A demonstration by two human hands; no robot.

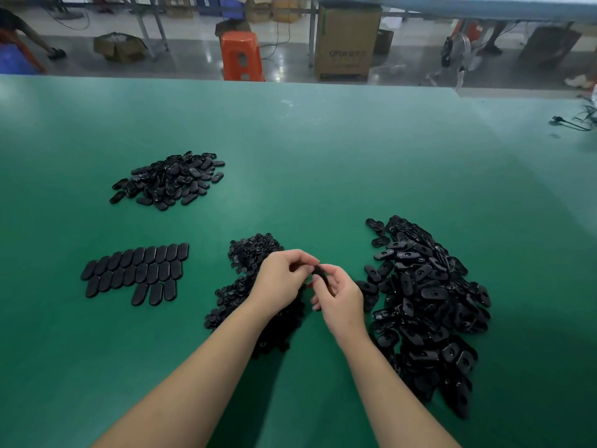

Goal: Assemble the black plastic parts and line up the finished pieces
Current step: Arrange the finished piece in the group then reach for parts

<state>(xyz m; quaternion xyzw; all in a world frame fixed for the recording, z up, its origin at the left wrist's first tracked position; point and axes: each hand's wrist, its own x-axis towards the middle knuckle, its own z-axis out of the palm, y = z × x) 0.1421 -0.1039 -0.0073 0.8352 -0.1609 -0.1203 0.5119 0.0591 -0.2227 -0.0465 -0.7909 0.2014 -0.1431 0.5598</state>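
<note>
My left hand (pixel 281 279) and my right hand (pixel 339 299) meet above the green table (pixel 323 163), both pinching one black oval plastic part (pixel 320 273) between them. Just left of and under my hands lies a heap of small round black pieces (pixel 248 253). To the right spreads a large pile of oval shells with holes (pixel 426 305). At the left, finished oval pieces (pixel 135 270) lie flat in neat rows. A further loose pile of oval pieces (pixel 171 179) sits behind those rows.
Beyond the table's far edge stand an orange stool (pixel 241 54) and a large cardboard box (pixel 347 40). Black cables (pixel 571 122) lie at the table's far right. A person's leg shows at the top left.
</note>
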